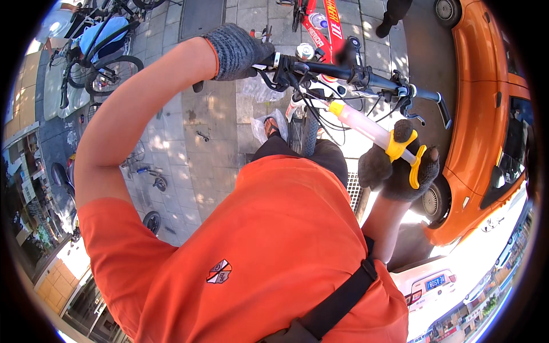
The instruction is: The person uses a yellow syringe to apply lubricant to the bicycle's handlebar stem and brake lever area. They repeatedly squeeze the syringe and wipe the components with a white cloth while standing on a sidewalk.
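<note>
In a grey knitted glove, my left hand [237, 52] is wrapped around one end of a bicycle's black handlebar [329, 70], beside a brake lever [273, 79]. Lower and to the right, my dark-gloved right hand [400, 171] holds a large clear syringe [366, 127] with a yellow tip, yellow finger flange and yellow plunger handle. The syringe points up and left toward black cables [326, 117] under the handlebar; whether its tip touches them I cannot tell. The second brake lever [416, 117] sits above my right hand. Beyond the handlebar runs a red frame [331, 34]; the front tyre [310, 134] is near my feet.
An orange car [477, 114] stands close on the right, with a white car [429, 288] behind it. Other bicycles [106, 71] are at the upper left. A plastic bag [260, 128] lies around my sandalled foot. Another person's dark-clad leg [394, 12] shows at the top.
</note>
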### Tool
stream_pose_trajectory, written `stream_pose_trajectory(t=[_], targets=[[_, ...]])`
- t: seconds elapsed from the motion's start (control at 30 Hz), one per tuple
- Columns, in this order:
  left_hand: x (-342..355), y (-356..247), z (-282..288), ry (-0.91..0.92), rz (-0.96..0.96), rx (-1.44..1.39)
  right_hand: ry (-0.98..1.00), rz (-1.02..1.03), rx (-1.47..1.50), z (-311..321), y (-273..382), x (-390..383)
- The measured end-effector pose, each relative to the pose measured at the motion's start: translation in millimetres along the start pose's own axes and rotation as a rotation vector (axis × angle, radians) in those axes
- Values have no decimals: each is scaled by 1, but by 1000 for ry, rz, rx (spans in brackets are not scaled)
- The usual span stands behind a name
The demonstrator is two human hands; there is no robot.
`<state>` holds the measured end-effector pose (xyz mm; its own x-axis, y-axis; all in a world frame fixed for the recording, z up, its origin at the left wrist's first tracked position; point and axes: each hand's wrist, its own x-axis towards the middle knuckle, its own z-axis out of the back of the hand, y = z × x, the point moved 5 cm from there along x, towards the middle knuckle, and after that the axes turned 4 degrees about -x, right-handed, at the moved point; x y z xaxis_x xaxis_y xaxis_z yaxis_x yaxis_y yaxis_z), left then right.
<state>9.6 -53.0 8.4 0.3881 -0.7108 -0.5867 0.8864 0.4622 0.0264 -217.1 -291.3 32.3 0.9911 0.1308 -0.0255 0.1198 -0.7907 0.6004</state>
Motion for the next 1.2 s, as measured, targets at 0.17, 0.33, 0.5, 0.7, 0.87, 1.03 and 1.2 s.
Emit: stream_pose_trajectory(t=[0.17,0.33,0.5,0.7,0.87,1.03,1.2], targets=[[14,34,-17,-56,35,-50,28,0,29,-2,-1,9],[25,55,-20,-97,45,26,33,2,10,-1,-4,18],[35,72,-19,-272,-117,44,-27,73,-13,-18,-26,33],[60,97,-18,-329,-283,20,-206,170,-50,-61,-57,57],[75,111,-21,-386,-366,14,-391,269,-148,-83,-70,53],[89,117,-23,-364,-357,68,-465,301,-226,-94,-67,51],[81,129,-12,-368,-463,-211,-480,289,-242,-95,-59,52]])
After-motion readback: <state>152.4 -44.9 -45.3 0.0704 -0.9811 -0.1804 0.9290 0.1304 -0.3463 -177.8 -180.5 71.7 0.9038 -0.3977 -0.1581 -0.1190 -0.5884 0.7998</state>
